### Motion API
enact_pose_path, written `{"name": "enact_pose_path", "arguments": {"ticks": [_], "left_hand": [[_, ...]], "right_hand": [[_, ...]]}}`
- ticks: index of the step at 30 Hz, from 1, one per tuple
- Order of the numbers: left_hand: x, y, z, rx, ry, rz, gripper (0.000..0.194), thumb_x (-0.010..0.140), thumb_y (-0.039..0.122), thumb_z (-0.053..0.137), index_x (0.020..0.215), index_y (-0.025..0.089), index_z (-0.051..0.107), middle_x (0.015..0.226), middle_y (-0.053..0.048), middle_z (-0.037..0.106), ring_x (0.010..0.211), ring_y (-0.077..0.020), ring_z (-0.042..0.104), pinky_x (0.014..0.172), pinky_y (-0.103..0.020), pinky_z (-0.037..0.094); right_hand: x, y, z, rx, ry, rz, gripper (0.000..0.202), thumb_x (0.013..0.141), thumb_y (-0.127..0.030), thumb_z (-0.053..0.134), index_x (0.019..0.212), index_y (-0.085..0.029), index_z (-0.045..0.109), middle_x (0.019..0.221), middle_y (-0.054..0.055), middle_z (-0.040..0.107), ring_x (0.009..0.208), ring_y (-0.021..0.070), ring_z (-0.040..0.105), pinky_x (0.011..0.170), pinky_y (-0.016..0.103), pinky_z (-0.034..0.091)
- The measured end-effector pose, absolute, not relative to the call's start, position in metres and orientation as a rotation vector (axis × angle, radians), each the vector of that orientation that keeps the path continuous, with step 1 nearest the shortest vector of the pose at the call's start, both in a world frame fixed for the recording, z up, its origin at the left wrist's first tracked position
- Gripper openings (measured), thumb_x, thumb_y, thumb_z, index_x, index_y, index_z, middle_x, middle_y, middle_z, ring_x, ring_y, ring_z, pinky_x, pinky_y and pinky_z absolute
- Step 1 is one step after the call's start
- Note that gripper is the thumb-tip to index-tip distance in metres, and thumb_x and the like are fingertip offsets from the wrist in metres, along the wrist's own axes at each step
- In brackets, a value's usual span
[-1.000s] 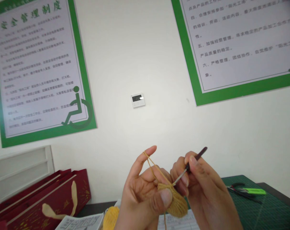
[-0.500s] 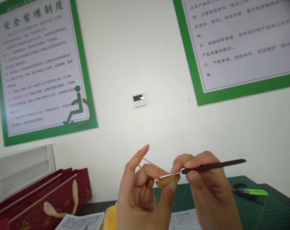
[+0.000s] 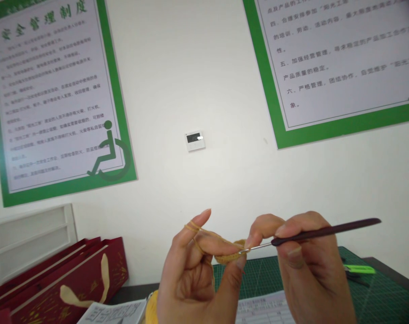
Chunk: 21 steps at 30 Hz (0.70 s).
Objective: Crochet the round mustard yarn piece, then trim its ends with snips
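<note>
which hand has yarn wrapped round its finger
The left hand: yarn loops around its raised finger, while the right hand grips the dark-handled crochet hook.

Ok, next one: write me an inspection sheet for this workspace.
Surface: dark table, green gridded mat.
Job's things: mustard crochet piece; dark-handled hook, tip at the piece.
Clutter: yellow bundle, mostly hidden; printed sheets; red bags; bright green item.
Hands: left hand pinches the piece, yarn looped round a raised finger; right hand grips the hook.
Cables: nothing seen.
Surroundings: white wall, two green-bordered posters, wall panel.
</note>
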<state>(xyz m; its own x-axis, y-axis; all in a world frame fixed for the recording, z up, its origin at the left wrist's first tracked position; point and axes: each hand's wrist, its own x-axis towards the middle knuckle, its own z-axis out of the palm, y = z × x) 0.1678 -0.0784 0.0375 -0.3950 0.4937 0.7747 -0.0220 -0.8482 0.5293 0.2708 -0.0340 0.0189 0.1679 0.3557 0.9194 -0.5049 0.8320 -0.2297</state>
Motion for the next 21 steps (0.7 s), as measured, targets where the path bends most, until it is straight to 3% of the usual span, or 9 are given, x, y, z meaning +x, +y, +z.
{"name": "enact_pose_path", "arguments": {"ticks": [8,16,21], "left_hand": [[0.165,-0.077,0.036,1.534,0.659,2.275,0.059,0.073,-0.001,0.076,0.124,0.028,0.066,0.073,0.005,0.071,0.074,-0.013,0.068,0.079,-0.023,0.056],[0.165,-0.078,0.035,1.531,0.702,2.275,0.059,0.074,0.0,0.077,0.125,0.026,0.064,0.073,0.003,0.072,0.073,-0.0157,0.068,0.081,-0.029,0.057],[0.166,-0.079,0.036,1.552,0.697,2.271,0.06,0.074,-0.001,0.076,0.126,0.026,0.063,0.073,0.004,0.071,0.072,-0.0144,0.069,0.079,-0.026,0.057]], "right_hand": [[0.277,-0.038,0.025,0.107,-1.3,0.447,0.005,0.102,-0.022,0.05,0.104,-0.026,0.052,0.086,0.002,0.073,0.081,0.0193,0.068,0.073,0.039,0.054],[0.278,-0.038,0.022,0.06,-1.332,0.284,0.008,0.1,-0.022,0.055,0.105,-0.027,0.058,0.087,0.003,0.075,0.078,0.0212,0.069,0.072,0.044,0.054],[0.285,-0.042,0.026,-0.003,-1.411,0.119,0.016,0.099,-0.023,0.054,0.113,-0.03,0.06,0.091,0.006,0.077,0.08,0.0249,0.072,0.073,0.048,0.054]]}}
